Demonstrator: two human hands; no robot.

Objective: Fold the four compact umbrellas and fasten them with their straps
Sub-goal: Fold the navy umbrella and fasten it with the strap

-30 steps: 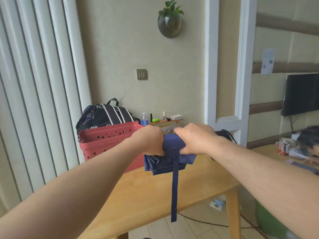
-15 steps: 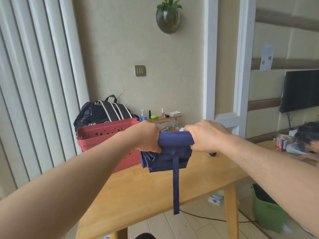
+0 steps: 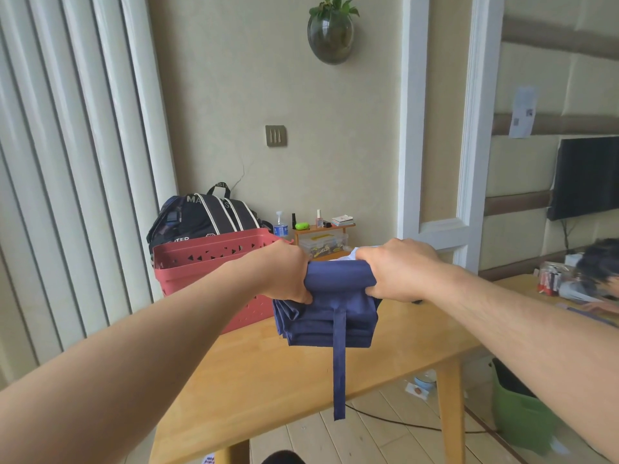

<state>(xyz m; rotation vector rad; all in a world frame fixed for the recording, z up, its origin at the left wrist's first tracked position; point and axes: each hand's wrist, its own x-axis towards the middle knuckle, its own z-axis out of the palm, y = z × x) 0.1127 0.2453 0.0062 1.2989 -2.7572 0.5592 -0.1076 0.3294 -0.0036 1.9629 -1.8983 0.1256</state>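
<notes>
home: wall tv [image 3: 586, 175], backpack [image 3: 204, 212]

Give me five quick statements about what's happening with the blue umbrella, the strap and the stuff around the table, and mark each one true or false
1. Both hands grip the navy umbrella, the left hand at one end and the right hand at the other. True.
2. The umbrella's strap is wrapped round it and fastened. False: it hangs loose, straight down below the folded canopy.
3. A red basket stands on the wooden table, left of the umbrella. True.
4. The umbrella lies flat on the table. False: it is held up in the air over the table.
5. The backpack sits in front of the red basket. False: it is behind it, by the wall.
</notes>
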